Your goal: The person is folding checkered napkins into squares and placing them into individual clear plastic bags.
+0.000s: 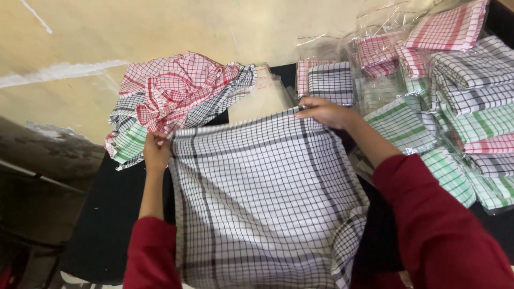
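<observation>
- Head view, nearest first: red sleeves point(428, 225) low in frame, both forearms reaching away over a dark table point(107, 214).
- Black-checked cloth point(257, 203) spread flat between the two hands, near edge running out of frame at the bottom, so how it hangs there cannot be told.
- Left hand point(156, 151) fingers closed, pinching the cloth's far left corner; grip looks small, just the corner bunched, so a tug could pull it free.
- Right hand point(325, 111) fingers curled over the far right edge, pressing or pinching it; thumb hidden, so cannot tell how firm the hold is.
- Lower right of the cloth already folds and wrinkles by the right sleeve; uneven pull from the two hands would likely skew the checks and leave creases.
- Loose pile point(176, 96) of red, black and green checked cloths touches the left hand; the corner could snag it and drag pieces along.
- Clear bags point(375, 64) just beyond the right hand look slippery; a sweep of the cloth could push them about.
- Folded stacks point(471, 107) further right, well packed, near the table's edge; a knock from the right elbow might topple them.
- Wall point(160, 27) furthest, cream, scuffed.
</observation>
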